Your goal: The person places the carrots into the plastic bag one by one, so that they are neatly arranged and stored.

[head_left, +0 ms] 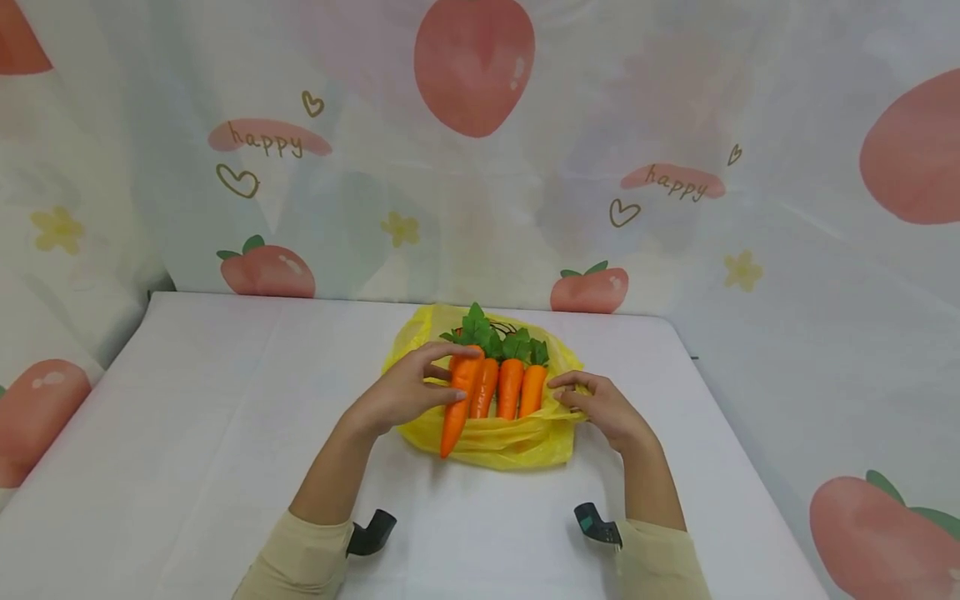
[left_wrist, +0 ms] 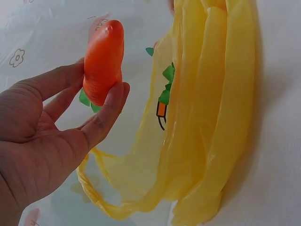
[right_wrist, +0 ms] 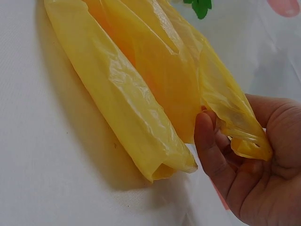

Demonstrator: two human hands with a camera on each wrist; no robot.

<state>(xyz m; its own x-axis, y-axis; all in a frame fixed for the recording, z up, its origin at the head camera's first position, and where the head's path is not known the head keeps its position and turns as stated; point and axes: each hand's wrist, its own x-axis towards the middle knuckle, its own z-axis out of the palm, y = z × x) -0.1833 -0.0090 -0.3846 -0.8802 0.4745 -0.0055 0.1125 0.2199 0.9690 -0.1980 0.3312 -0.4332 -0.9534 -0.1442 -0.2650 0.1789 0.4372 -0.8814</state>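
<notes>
A yellow plastic bag point(head_left: 517, 450) lies on the table with its mouth spread open. Several orange toy-like carrots point(head_left: 510, 387) with green leafy tops rest side by side in it. Over the bag's left part, my left hand point(head_left: 401, 387) pinches one carrot point(head_left: 459, 408) between thumb and fingers, its tip pointing toward me. In the left wrist view that carrot point(left_wrist: 104, 61) is seen tip-first, held above the bag point(left_wrist: 211, 103). At the bag's right side, my right hand point(head_left: 603, 408) holds the rim; the right wrist view shows the fold of yellow film point(right_wrist: 235, 122) between thumb and fingers.
A white-covered table point(head_left: 225, 433) lies under the bag. Behind it hangs a curtain point(head_left: 480, 217) printed with fruit, hearts and flowers, which also runs down both sides. Black curved devices point(head_left: 371, 533) sit at both sleeve cuffs.
</notes>
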